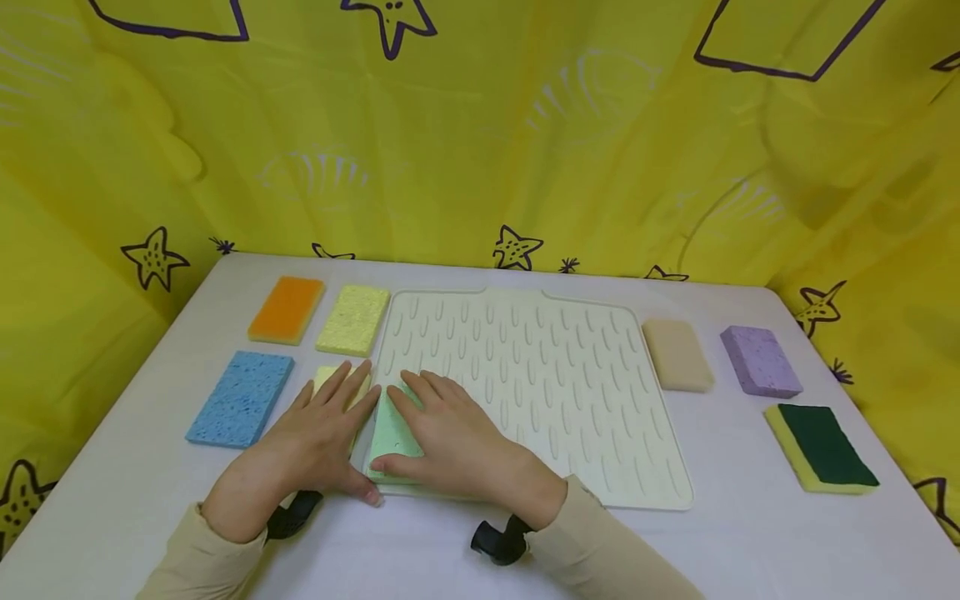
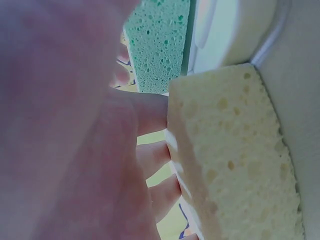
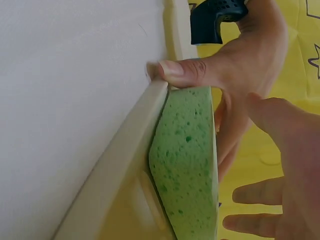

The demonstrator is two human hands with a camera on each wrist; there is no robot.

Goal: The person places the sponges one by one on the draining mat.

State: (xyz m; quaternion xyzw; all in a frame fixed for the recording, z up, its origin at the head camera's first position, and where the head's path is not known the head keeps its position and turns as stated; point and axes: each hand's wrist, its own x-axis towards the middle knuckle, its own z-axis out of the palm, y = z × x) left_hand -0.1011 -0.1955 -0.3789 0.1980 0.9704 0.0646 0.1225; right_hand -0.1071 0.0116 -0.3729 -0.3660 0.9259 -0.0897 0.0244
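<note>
A mint-green sponge [image 1: 393,442] lies flat along the left edge of a cream ridged drying mat [image 1: 570,400]. Over it is my right hand [image 1: 465,437], fingers extended; in the right wrist view its fingertips show a gap from the green sponge [image 3: 187,160]. My left hand [image 1: 311,442] spreads across a pale yellow sponge [image 1: 327,377] just left of the mat, partly covering it. The left wrist view shows straight fingers against or behind the side of that yellow sponge [image 2: 235,155]; contact is hard to tell. The left thumb is near the mat's front left corner.
To the left lie an orange sponge [image 1: 287,308], a speckled yellow sponge [image 1: 353,320] and a blue sponge [image 1: 240,398]. Right of the mat are a beige sponge [image 1: 677,355], a purple sponge [image 1: 760,360] and a green-and-yellow scouring sponge [image 1: 823,446]. A yellow curtain [image 1: 450,167] hangs behind the table.
</note>
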